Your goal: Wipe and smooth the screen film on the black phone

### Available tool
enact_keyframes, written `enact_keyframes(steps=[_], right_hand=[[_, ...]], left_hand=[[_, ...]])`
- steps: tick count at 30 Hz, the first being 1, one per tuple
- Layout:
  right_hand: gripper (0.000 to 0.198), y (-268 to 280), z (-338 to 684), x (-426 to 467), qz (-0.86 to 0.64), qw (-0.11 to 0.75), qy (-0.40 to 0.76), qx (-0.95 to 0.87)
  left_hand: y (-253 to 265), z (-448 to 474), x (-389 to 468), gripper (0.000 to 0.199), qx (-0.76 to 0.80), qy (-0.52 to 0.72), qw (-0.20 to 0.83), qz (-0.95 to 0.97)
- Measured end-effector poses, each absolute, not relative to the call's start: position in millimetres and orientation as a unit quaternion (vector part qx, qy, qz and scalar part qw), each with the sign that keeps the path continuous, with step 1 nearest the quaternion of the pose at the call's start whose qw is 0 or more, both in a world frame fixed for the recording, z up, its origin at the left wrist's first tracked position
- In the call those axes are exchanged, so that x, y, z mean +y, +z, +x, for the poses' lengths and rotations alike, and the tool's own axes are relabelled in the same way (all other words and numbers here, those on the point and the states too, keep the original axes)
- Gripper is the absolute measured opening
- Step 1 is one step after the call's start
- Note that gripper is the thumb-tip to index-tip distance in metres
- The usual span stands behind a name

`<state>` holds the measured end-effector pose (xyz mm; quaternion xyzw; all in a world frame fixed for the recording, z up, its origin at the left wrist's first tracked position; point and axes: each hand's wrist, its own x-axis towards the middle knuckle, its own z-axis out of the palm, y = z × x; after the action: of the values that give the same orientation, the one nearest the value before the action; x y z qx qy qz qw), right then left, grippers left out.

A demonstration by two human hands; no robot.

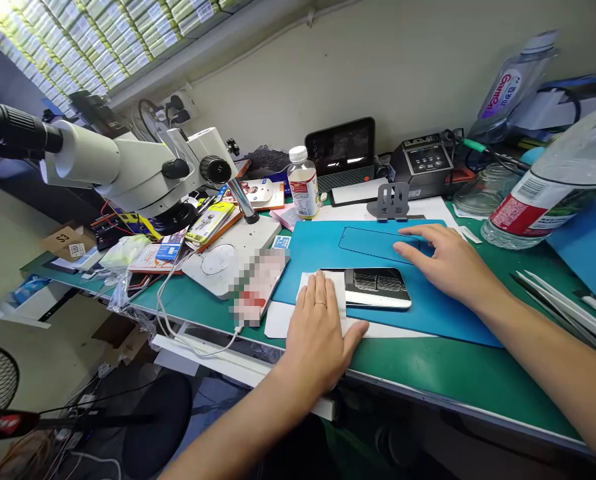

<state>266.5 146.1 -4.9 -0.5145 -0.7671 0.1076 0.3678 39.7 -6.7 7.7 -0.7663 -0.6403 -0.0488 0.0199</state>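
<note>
My left hand (318,327) lies with fingers stretched flat on a white wipe (339,287), pressing it onto the left end of a smartphone (378,288). The phone's glossy dark face reflects the stacked packets overhead. Over the right end of a clear sheet with a thin black border (368,248), like a screen protector, is my right hand (441,257). Its thumb and forefinger are apart; whether they touch the sheet I cannot tell. Both items lie on a blue mat (318,243). The wipe and my left fingers cover the phone's left end.
A microscope (143,167) stands at left, beside a partly blurred phone with a white cable (258,287). Behind the mat are a bottle (303,183), a small grey stand (392,200) and a dark screen (343,147). A large bottle (538,193) and tweezers (568,307) lie right.
</note>
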Motion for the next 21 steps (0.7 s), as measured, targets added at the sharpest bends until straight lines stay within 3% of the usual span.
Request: enact_keyframes(steps=[8,14,21], right_hand=[[0.038,-5.0,262.4,146.2,-0.506,0.364,0.109,-0.774],[0.049,-0.9,260.9,145.0,-0.553,0.339,0.123,-0.751],[0.045,2.7,257.6,140.1,-0.563,0.337,0.133,-0.743]], left_hand=[[11.3,76.4,-5.1,0.092,-0.603,-0.063,0.019,-0.795],[17.0,120.4,30.5,0.094,-0.603,-0.039,0.042,-0.796],[5.5,59.1,-14.2,0.084,-0.586,-0.056,0.037,-0.808]])
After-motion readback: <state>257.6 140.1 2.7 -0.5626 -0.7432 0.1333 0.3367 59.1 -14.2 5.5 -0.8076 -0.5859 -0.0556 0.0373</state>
